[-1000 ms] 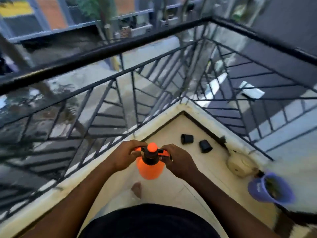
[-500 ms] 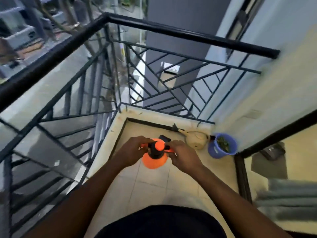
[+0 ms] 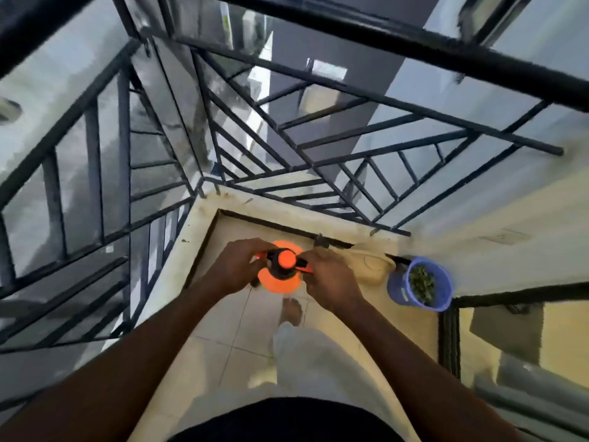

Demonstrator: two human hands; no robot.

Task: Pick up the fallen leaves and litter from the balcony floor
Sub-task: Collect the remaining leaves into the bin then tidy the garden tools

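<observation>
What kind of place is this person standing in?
Probably a small balcony high on a building: a black metal railing wraps the corner, the floor is tiled, and a blue pot of greenery stands on it.

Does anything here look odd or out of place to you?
One thing: the left hand and right hand both grip an orange spray bottle, though the job is gathering litter. The blue bucket to their right already holds leaves. Nothing looks spilled or broken.
</observation>
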